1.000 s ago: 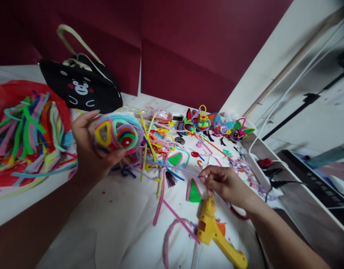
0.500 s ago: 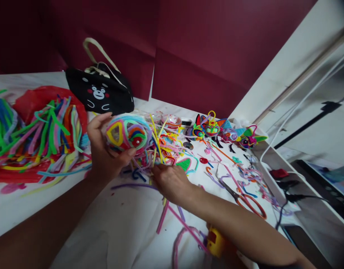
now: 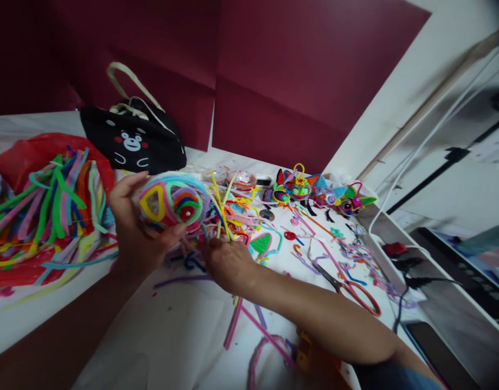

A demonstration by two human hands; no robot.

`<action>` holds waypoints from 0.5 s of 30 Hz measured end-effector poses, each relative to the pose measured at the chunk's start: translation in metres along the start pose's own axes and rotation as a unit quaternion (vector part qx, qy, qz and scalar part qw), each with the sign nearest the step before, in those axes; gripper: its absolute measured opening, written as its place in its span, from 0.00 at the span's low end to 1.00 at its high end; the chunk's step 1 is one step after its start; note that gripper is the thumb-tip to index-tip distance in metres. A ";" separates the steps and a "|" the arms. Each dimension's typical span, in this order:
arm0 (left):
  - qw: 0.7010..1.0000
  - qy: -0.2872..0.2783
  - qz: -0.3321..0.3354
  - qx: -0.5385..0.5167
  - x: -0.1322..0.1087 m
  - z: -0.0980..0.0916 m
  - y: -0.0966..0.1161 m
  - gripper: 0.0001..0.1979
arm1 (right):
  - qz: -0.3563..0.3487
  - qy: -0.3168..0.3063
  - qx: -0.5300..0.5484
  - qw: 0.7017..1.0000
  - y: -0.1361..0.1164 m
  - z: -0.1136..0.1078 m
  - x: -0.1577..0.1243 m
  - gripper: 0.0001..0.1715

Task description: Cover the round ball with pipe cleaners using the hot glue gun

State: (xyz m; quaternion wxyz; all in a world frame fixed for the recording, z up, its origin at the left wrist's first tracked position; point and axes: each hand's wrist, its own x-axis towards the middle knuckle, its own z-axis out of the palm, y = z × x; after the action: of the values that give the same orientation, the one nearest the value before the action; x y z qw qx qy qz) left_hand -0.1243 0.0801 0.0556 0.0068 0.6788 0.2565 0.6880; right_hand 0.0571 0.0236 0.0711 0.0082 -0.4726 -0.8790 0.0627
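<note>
My left hand (image 3: 137,233) is wrapped round a clear-looking ball (image 3: 174,203) covered with coils of fuzzy pipe cleaners in yellow, green, purple, blue and red. Its thumb presses the front beside a red coil with a small white dot. Close below and to the right, my right hand (image 3: 228,265) has its fingers curled together, and their tips are hidden. Yellow and blue pipe cleaners (image 3: 221,208) stick up behind that hand, while pink ones (image 3: 233,327) extend below it. I cannot tell whether it grips any of them.
Bundled pipe cleaners (image 3: 66,200) lie on a red plastic sheet (image 3: 13,157) at left. Behind stands a black bag (image 3: 131,143). Several decorated balls (image 3: 301,188) line the back right. Orange-handled scissors (image 3: 342,287), a green leaf shape (image 3: 260,244), scraps and a phone (image 3: 436,346) lie to the right.
The view has shifted, moving the scene slightly left. My right hand has moved a little left, towards the ball. My left hand still holds the ball in much the same pose.
</note>
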 end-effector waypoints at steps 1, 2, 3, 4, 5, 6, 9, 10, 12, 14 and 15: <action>1.000 0.002 -0.002 -0.004 0.000 0.000 0.000 0.48 | 0.005 0.004 0.014 1.000 0.002 -0.002 -0.001 0.14; 1.000 0.005 -0.004 -0.006 0.001 0.000 -0.001 0.48 | 0.012 0.012 0.031 0.999 0.004 -0.006 -0.004 0.14; 1.000 0.008 -0.008 -0.009 0.001 0.000 -0.002 0.48 | 0.018 0.021 0.048 0.998 0.007 -0.010 -0.007 0.13; 1.000 0.013 -0.012 -0.012 0.001 0.000 -0.002 0.48 | 0.019 0.029 0.060 0.998 0.011 -0.015 -0.012 0.13; 1.000 0.016 -0.015 -0.013 0.001 0.000 -0.003 0.48 | 0.019 0.039 0.083 0.996 0.017 -0.019 -0.018 0.12; 1.000 0.019 -0.017 -0.012 0.001 -0.001 -0.003 0.48 | 0.018 0.050 0.124 0.991 0.022 -0.023 -0.023 0.11; 1.000 0.017 -0.019 0.005 0.000 -0.002 -0.004 0.48 | 0.049 0.092 0.412 0.905 0.042 -0.032 -0.039 0.07; 1.000 0.013 -0.020 0.013 0.000 -0.002 -0.004 0.48 | 0.064 0.099 0.500 0.858 0.049 -0.033 -0.042 0.06; 0.999 0.007 -0.028 0.023 -0.001 -0.002 -0.003 0.47 | 0.087 0.105 0.590 0.796 0.061 -0.034 -0.047 0.06; 0.999 0.008 -0.032 0.036 -0.002 -0.001 -0.002 0.47 | 0.103 0.116 0.603 0.782 0.069 -0.034 -0.051 0.09; 0.999 0.011 -0.040 0.035 -0.003 -0.001 -0.001 0.46 | 0.111 0.124 0.611 0.774 0.071 -0.034 -0.053 0.11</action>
State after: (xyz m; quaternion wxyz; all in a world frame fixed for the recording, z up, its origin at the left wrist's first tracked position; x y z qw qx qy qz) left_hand -0.1251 0.0795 0.0525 0.0077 0.6606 0.3071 0.6850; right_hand 0.1477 0.0219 0.0983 0.3974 -0.4661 -0.5887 0.5275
